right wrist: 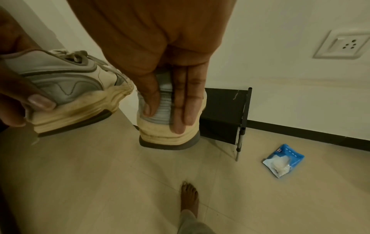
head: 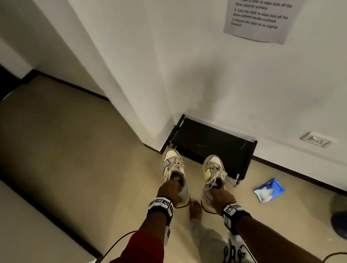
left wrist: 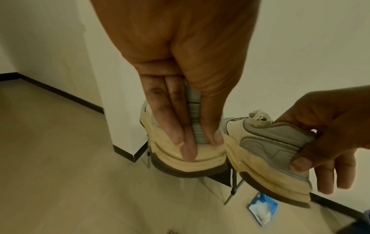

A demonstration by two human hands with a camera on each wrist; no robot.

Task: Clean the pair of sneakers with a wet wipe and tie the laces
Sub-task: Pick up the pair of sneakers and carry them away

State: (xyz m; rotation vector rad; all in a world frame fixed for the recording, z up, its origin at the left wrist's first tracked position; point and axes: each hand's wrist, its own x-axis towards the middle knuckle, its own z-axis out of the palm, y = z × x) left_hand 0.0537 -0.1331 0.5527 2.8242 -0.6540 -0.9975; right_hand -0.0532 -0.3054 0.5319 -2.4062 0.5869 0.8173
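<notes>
Above the tiled floor (head: 98,160), the left hand (head: 170,190) pinches the heel of the left sneaker (head: 173,165), fingers and thumb clamped on it; the right hand (head: 218,195) grips the right sneaker (head: 214,170) likewise. Both shoes hang clear of the floor, near the black shoe rack (head: 212,144) at the far wall. To the right lies a blue wet wipe packet (head: 269,189)
</notes>
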